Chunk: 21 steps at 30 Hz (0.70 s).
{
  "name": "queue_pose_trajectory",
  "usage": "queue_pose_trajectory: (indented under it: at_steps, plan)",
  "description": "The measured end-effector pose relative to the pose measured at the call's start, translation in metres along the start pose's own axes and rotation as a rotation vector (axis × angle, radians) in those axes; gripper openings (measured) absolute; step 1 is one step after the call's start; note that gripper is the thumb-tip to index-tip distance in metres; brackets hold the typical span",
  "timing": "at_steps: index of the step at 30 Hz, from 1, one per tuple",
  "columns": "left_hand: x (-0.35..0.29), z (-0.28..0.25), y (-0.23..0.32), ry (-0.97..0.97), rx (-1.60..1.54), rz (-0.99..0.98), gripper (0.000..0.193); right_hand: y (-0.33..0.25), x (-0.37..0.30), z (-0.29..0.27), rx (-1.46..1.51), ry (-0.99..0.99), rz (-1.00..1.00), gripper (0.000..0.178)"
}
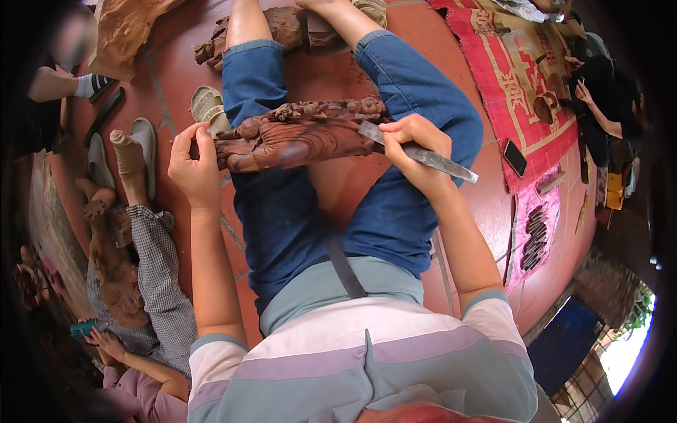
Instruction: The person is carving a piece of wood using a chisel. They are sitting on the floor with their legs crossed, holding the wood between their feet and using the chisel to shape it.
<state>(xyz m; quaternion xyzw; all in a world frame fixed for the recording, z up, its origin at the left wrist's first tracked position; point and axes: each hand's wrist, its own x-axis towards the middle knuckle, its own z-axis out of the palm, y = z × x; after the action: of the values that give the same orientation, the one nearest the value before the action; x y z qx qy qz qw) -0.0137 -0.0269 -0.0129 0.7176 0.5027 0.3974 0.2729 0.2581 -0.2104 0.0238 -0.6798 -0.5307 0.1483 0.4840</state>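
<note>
A dark reddish-brown carved wooden figure [303,141] lies crosswise over my thighs, its upper edge cut in knobbly relief and its lower side smooth with swirling grain. At its left end, the thumb and fingers of my left hand [194,166] are closed in a pinch; the exact contact is partly hidden. My right hand [423,151] is closed around a flat grey bar [444,163], worn and metal-looking, by the figure's right end. One end of the bar overlaps the carving, while the other sticks out past my palm.
Another carved wood piece [282,32] lies between my feet on the red tiles. At right are a red-and-tan mat [504,77], a phone [515,158] and a pink cloth [534,211] with several dark tools. People sit on both sides; the left one holds a wooden carving [116,275].
</note>
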Motion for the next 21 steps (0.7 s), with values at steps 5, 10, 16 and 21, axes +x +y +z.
queue_pose_trajectory:
  at_steps: [5, 10, 16, 21]
  plan:
    - [0.000, -0.001, 0.001, -0.002, 0.003, 0.021, 0.014, -0.004, 0.020, 0.036, 0.099, -0.017, -0.075, 0.014]
    - [0.002, 0.004, 0.000, 0.034, -0.022, 0.021, 0.012, 0.014, 0.018, 0.007, 0.113, -0.074, 0.071, 0.016]
    - [-0.002, 0.001, -0.005, 0.001, -0.054, 0.003, 0.012, 0.003, 0.030, 0.030, 0.395, -0.183, 0.234, 0.017]
    - [-0.003, 0.007, 0.009, -0.013, -0.048, 0.020, 0.013, 0.012, 0.027, -0.008, 0.367, -0.206, 0.428, 0.020]
